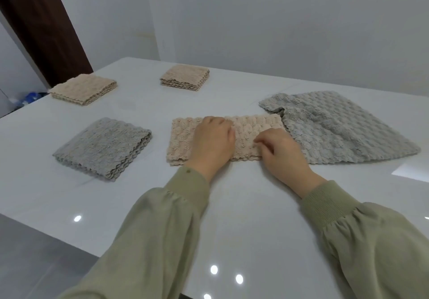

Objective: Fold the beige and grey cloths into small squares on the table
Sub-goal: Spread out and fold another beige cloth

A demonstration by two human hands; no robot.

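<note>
A beige cloth [253, 127] lies folded into a long strip at the middle of the white table [243, 217]. My left hand [212, 144] rests on its left half, fingers bent over the far side. My right hand [282, 155] sits on the strip's right part, fingertips pinching the fabric. The strip's right end lies under a loose, unfolded grey cloth [336, 129]. A grey cloth [102, 148] folded into a square lies to the left. Two folded beige squares lie further back, one at far left [83, 88] and one at centre [184, 77].
The table's left edge drops to a grey floor [30, 264]. A white wall [278, 20] stands behind the table and a dark brown door frame [44, 20] at the back left. Blue objects [30, 98] lie on the floor past the far left corner.
</note>
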